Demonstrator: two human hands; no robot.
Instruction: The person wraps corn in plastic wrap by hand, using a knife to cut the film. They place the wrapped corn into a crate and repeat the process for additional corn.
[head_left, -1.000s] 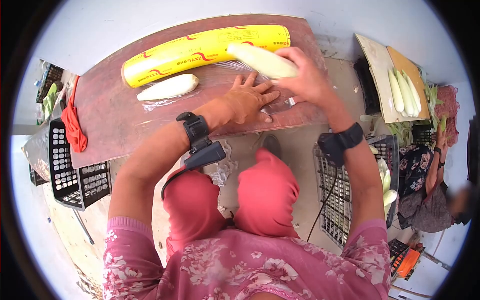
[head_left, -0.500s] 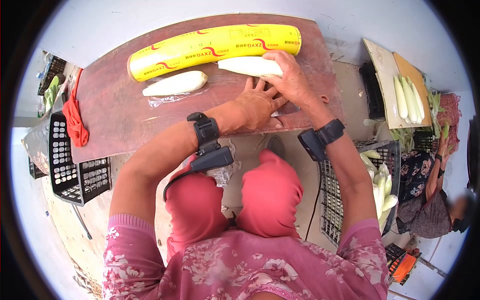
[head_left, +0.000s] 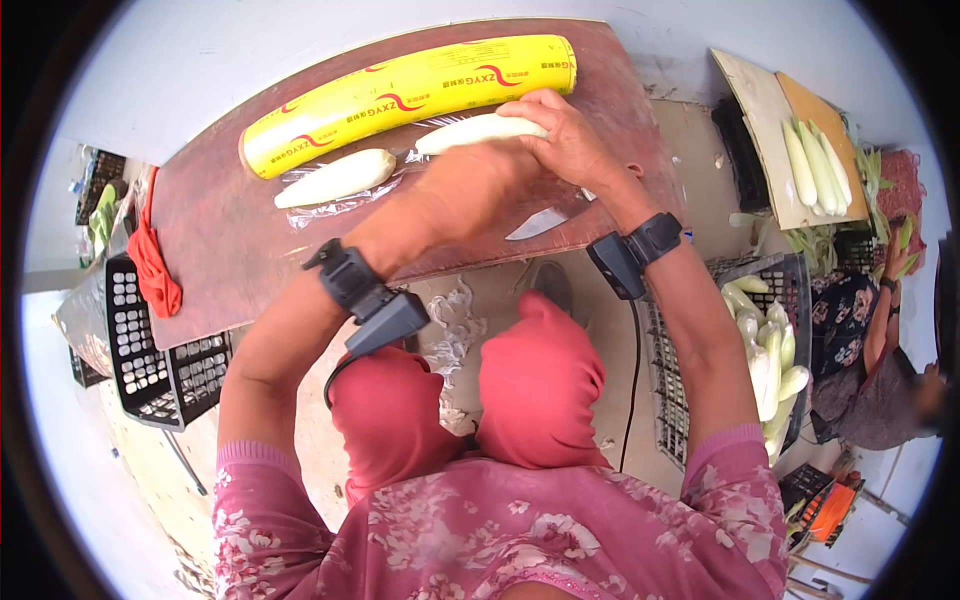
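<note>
A pale ear of corn (head_left: 470,132) lies on the table just in front of the yellow roll of cling film (head_left: 400,102). My right hand (head_left: 562,138) is closed around its right end. My left hand (head_left: 478,188) is smeared by motion in front of the ear and close to my right hand; its fingers cannot be made out. A second ear of corn (head_left: 340,178) lies to the left on a crumpled piece of clear film (head_left: 305,215). A knife blade (head_left: 538,224) rests near the table's front edge, below my hands.
The reddish table (head_left: 220,250) has an orange-red cloth (head_left: 150,255) over its left edge. Black crates stand left (head_left: 140,340) and right (head_left: 675,375), the right one holding several corn ears (head_left: 765,350). Farther right, a person (head_left: 870,370) sits beside a board (head_left: 750,120) bearing corn.
My left hand has lifted from the table by the ear's right end and is moving. My right hand still grips the ear. The view has shifted slightly.
</note>
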